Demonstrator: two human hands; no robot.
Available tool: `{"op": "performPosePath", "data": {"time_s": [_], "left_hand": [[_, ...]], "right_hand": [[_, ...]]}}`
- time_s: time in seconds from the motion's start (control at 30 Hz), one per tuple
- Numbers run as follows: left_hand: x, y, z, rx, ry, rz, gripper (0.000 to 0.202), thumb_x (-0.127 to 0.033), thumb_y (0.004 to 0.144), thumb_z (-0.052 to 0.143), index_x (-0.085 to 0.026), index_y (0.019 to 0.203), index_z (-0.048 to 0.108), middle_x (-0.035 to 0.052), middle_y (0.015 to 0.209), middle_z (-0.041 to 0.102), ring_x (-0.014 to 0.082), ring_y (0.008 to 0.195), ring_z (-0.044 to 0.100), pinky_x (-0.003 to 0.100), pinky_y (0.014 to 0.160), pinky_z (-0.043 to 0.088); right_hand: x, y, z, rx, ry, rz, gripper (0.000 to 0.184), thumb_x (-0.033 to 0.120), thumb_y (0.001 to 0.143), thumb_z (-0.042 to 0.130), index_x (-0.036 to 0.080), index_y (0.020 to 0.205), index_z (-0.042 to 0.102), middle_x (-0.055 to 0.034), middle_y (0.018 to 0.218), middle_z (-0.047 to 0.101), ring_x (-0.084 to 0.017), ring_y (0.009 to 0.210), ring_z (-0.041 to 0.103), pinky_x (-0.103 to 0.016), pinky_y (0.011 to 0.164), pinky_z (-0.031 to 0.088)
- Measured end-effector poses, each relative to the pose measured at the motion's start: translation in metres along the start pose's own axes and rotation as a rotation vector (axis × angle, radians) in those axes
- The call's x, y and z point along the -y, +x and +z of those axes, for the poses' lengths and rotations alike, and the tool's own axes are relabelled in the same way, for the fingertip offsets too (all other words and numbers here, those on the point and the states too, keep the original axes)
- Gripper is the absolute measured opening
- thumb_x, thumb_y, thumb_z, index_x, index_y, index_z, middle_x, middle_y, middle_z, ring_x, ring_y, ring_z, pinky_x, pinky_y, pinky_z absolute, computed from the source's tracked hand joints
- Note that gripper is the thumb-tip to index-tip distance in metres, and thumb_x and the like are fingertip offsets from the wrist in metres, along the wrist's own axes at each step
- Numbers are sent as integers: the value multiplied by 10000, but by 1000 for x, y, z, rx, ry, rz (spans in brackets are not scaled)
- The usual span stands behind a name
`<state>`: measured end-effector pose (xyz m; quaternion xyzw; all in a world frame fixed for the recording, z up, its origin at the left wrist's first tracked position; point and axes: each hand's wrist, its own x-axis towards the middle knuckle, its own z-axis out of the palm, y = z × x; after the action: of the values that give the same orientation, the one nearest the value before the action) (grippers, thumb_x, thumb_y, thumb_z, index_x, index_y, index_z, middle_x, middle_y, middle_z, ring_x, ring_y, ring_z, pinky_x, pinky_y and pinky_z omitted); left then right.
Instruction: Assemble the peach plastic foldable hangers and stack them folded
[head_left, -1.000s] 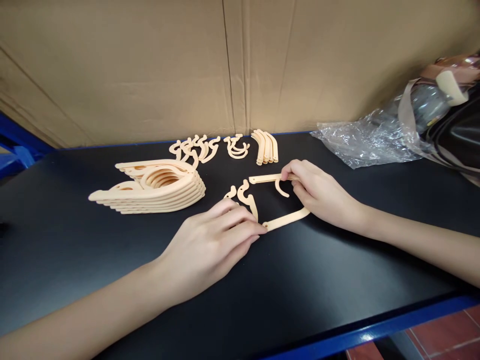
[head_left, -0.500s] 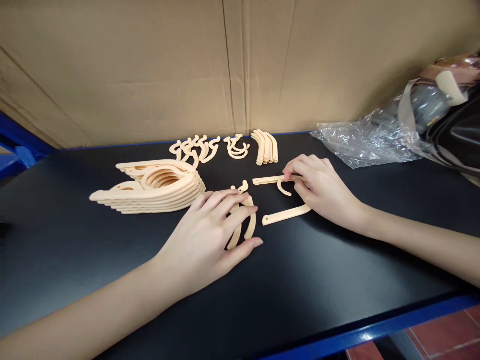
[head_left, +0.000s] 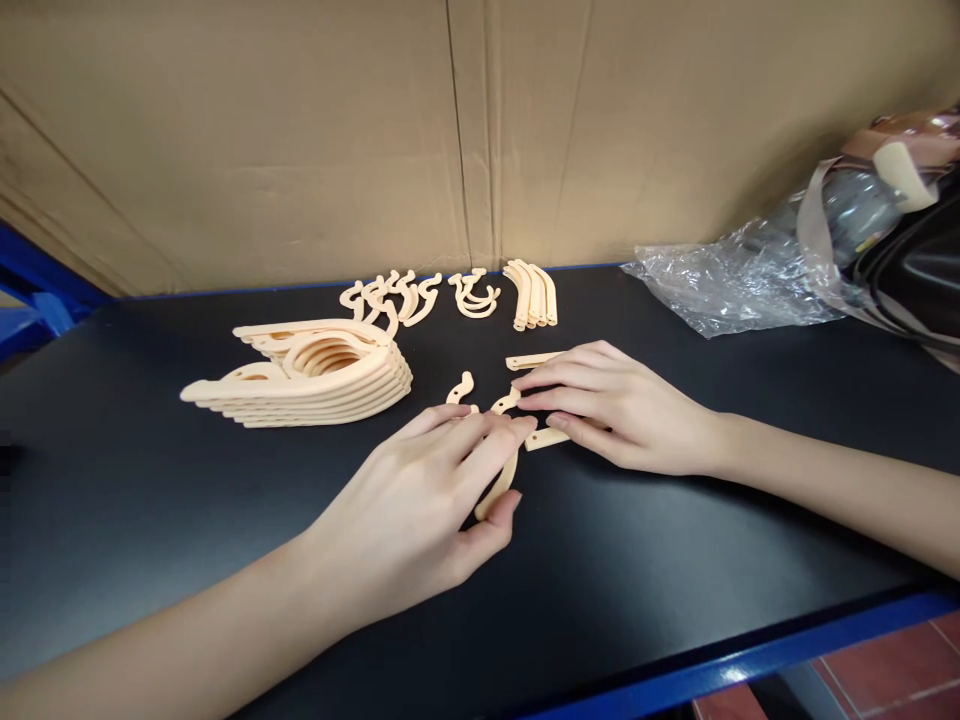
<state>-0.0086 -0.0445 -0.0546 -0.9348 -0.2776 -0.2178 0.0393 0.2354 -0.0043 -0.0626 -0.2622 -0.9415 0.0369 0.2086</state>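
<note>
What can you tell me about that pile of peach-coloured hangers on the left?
The pile of hangers is about six flat, peach-coloured pieces, plastic by the look, stacked one on another. Each is wing-shaped with a curved cut-out near the middle. It lies flat on the black table, towards its left side; nothing else touches it.

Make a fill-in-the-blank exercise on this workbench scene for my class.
1. Of the two hands, the ____ one is nearer the hanger stack.
2. The left hand pinches a curved piece between fingers and ____.
3. The table is ____ in colour.
4. The wall behind is made of ____.
Missing words: left; thumb; black; cardboard.
</note>
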Motion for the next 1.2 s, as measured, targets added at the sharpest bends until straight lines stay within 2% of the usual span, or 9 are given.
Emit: {"op": "performPosePath", "data": {"time_s": [0.13, 0.23, 0.37, 0.53, 0.63, 0.7, 0.77, 0.93, 1.2], "left_hand": [[1, -2, 0, -38, 52, 29, 388, -64, 861, 523, -92, 1246, 560, 149, 1246, 645, 247, 1077, 633, 359, 915, 515], [3, -3, -1, -45, 46, 56, 341, -49, 885, 515, -118, 1211, 588, 148, 1297, 620, 213, 1034, 654, 329, 884, 531], [1, -4, 1, -45, -12, 18, 232, -181, 932, 564, -150, 1154, 621, 122, 1277, 638, 206, 1087, 645, 323, 931, 519], [-3, -6, 5, -11, -126, -113, 429, -415, 874, 663, -191, 1231, 583, 85, 1348, 583, 240, 1150, 595, 376, 977, 502], [-5, -7, 4, 18, -144, -114, 335, -270, 896, 610, -170, 1215, 590, 93, 1311, 599, 236, 1142, 593, 389, 984, 494], [-5, -6, 3, 3, -121, -89, 309, -140, 890, 546, -156, 1194, 600, 96, 1292, 611, 224, 1102, 616, 378, 955, 508], [-4, -6, 2, -21, -92, -74, 315, -76, 880, 513, -151, 1171, 608, 91, 1286, 621, 217, 1061, 639, 364, 922, 524], [0, -5, 3, -74, -135, -89, 271, -63, 943, 489, -179, 1167, 586, 28, 1225, 662, 156, 991, 673, 276, 877, 540], [1, -2, 3, -56, -215, -117, 172, -109, 944, 538, -173, 1084, 616, 15, 1103, 679, 132, 925, 656, 246, 859, 508]], "right_hand": [[0, 0, -1, 1, 0, -12, 294, 202, 1004, 414, 176, 1163, 660, -70, 1296, 655, -224, 1305, 503, -434, 1021, 397], [1, 0, -1, -7, -9, -27, 290, 208, 1005, 418, 162, 1111, 683, -73, 1278, 663, -222, 1310, 498, -425, 1027, 397], [1, 0, -1, -15, -17, -42, 282, 203, 1004, 424, 155, 1096, 686, -73, 1259, 672, -218, 1281, 518, -418, 1012, 405], [0, -1, 0, -24, -16, -65, 273, 191, 998, 431, 157, 1104, 681, -79, 1241, 673, -221, 1248, 537, -417, 1004, 403], [0, -1, 0, -12, 0, -69, 271, 191, 996, 432, 161, 1091, 684, -83, 1230, 667, -225, 1264, 519, -412, 1000, 408], [0, -1, 0, -6, 12, -62, 274, 192, 995, 432, 156, 1069, 693, -87, 1212, 666, -232, 1277, 506, -410, 992, 413], [0, -1, 0, -5, 18, -53, 275, 191, 993, 434, 151, 1057, 698, -92, 1196, 666, -239, 1285, 500, -408, 984, 417], [0, -1, 0, 2, 18, -68, 272, 179, 990, 437, 147, 1080, 692, -97, 1195, 662, -242, 1281, 498, -399, 986, 420], [-1, -2, 0, -5, 26, -89, 268, 165, 980, 450, 140, 1101, 688, -102, 1183, 661, -243, 1259, 506, -417, 1028, 415]]}}
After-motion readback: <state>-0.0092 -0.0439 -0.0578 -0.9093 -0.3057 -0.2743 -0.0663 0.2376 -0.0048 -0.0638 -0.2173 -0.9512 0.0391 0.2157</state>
